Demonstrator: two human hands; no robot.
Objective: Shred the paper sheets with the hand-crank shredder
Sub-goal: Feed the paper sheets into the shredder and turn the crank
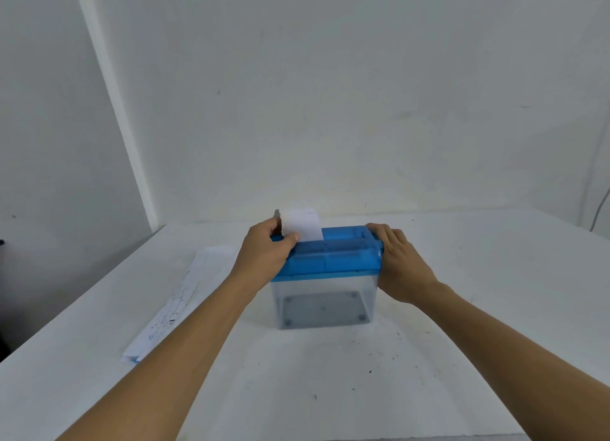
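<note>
Two hands flank the shredder (325,262). Left hand (267,251) pinches the upright sheet (302,224); right hand (401,261) covers the shredder's end, grip unclear.

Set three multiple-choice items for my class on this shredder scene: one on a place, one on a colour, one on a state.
1. Where does the paper stack lie? A. on the table, left of the shredder; B. inside the bin; C. under the shredder.
2. What colour is the shredder's lid? A. red; B. blue; C. green.
3. How is the sheet in the slot? A. lying flat; B. crumpled; C. upright, pinched by the left hand.
Answers: 1 A, it rests on the tabletop at left. 2 B, the lid is plainly blue. 3 C, it stands up, thumb on it.
</note>
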